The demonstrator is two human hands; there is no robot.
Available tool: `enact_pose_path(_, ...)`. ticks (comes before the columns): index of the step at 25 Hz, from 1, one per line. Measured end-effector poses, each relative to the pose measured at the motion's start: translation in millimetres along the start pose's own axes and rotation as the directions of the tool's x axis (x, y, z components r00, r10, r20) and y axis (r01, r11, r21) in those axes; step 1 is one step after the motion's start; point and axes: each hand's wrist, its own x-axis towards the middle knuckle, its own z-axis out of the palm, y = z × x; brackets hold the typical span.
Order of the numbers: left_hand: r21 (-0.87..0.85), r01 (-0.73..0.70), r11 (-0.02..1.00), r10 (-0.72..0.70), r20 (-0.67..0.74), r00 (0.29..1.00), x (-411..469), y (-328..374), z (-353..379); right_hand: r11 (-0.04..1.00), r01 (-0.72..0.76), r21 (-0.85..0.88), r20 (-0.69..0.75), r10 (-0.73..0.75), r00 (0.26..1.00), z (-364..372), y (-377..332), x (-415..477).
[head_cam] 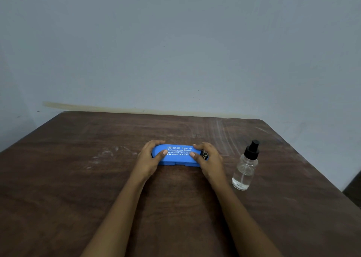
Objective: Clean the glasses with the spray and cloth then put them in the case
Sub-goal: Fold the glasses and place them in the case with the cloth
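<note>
Both bare forearms come in from the bottom edge, cut off there, and they reach forward over the brown wooden table point(78, 188), which is the largest thing in view. Its right near corner runs out of the picture, and pale scratch marks lie on its surface to the left of the left hand and far behind the right one.

Between the two hands lies the blue case point(178, 156), flat on the table with its lid down. The left hand point(151, 156) wraps the left end of the case, thumb on top and fingers curled over the far edge. The right hand point(208, 157) grips the right end in the same way. The hands cover both ends, so the full length of the case is hidden. White print on the lid is partly covered by the thumbs; the small lines are hard to read. The glasses and the cloth cannot be seen; whether they are inside the case, I cannot tell.

To the right of the right hand, near but apart, stands the spray bottle point(245, 168), upright, clear with a black top.
</note>
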Motion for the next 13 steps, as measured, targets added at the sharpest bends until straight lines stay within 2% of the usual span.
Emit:
enact_pose_path(2,0.023,0.005,1.0,-0.004,-0.032,0.999,-2,1,2,1.0,-0.019,0.002,-0.001,0.019,1.0,1,-1,-3)
enact_pose_path(5,0.077,0.043,0.996,-0.031,-0.15,0.988,-9,6,7,0.996,-0.017,-0.091,-0.015,0.016,1.0,3,-4,-9)
enact_pose_path(9,0.12,0.085,0.989,-0.04,-0.338,0.94,-22,12,10,0.987,-0.059,-0.147,-0.15,0.037,0.988,9,-9,-19)
enact_pose_path(13,0.124,0.064,0.99,-0.023,-0.308,0.951,-34,17,6,0.991,-0.066,-0.116,-0.133,0.05,0.99,8,-14,-32)
